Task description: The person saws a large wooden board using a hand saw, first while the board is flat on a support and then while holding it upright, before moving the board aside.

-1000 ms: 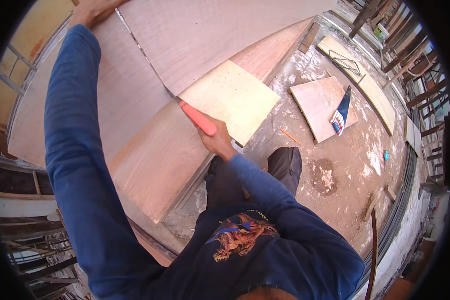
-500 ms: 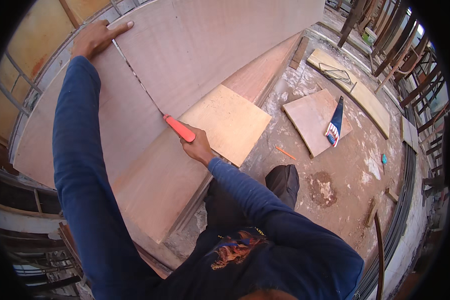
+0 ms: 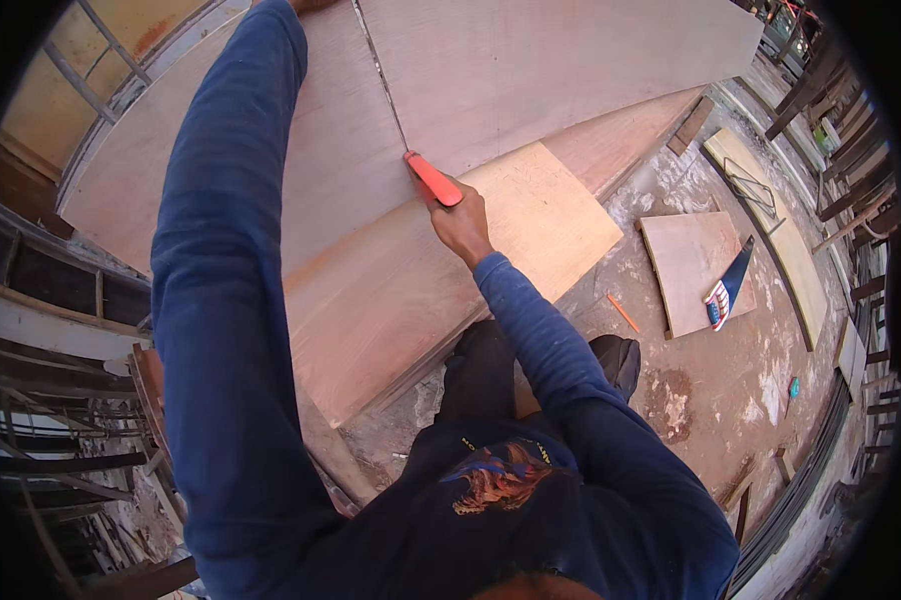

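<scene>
My right hand [image 3: 461,222] grips the red-orange handle of a handsaw [image 3: 434,180]. Its long thin blade shows edge-on and runs up across a large plywood sheet [image 3: 531,75] to the upper edge of the view. At that edge only a sliver of my left hand [image 3: 313,4] shows, by the sheet, left of the blade; its fingers are out of sight. Beneath the sheet lies more plywood [image 3: 391,310], and a paler piece of board [image 3: 541,215] rests on it, beside my right hand.
On the floor at right, a second handsaw [image 3: 733,280] lies across a square board [image 3: 686,250]. A pencil [image 3: 624,312] lies nearer me. Further right are a long plank [image 3: 781,240] with a bent wire frame, a small teal-handled tool [image 3: 794,387] and dark rods [image 3: 796,520].
The view has shifted, so the sheet and floor things appear further right, and my left hand has mostly left the top of the picture. My right hand still holds the handsaw.
</scene>
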Demonstrator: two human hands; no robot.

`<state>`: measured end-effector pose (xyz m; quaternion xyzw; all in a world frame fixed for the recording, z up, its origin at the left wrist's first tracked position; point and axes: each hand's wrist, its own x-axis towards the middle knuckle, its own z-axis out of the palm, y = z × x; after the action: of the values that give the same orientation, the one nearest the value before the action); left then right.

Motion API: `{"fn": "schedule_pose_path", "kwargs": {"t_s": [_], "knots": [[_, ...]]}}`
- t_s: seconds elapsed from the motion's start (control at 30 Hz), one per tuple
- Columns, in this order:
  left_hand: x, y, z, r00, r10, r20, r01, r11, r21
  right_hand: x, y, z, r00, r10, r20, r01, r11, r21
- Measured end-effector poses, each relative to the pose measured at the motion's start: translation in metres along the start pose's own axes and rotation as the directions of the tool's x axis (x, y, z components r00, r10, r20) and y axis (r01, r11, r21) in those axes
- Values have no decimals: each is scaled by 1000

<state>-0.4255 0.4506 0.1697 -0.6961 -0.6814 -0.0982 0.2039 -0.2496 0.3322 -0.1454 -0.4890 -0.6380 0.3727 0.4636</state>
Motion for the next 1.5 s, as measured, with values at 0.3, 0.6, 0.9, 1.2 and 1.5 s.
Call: {"fn": "schedule_pose_path", "kwargs": {"t_s": [0.3, 0.6, 0.9, 1.2, 1.5], "knots": [[3, -36, -23, 999, -42, 15, 42, 999, 30, -233, -2, -113, 997, 38, 61, -43, 996, 80], [0, -7, 4, 1000, 0, 10, 1, 1000, -17, -33, 15, -7, 999, 25, -27, -24, 999, 30], [-3, -33, -21, 999, -39, 3, 39, 999, 39, -218, -5, -103, 1000, -2, 23, 0, 996, 91], [-9, -18, -8, 999, -33, 17, 33, 999, 0, -70, 13, -11, 999, 36, -13, -35, 997, 68], [-10, -24, -20, 999, -17, -43, 17, 1000, -1, -190, -3, -92, 997, 50, 53, -61, 975, 213]]}}
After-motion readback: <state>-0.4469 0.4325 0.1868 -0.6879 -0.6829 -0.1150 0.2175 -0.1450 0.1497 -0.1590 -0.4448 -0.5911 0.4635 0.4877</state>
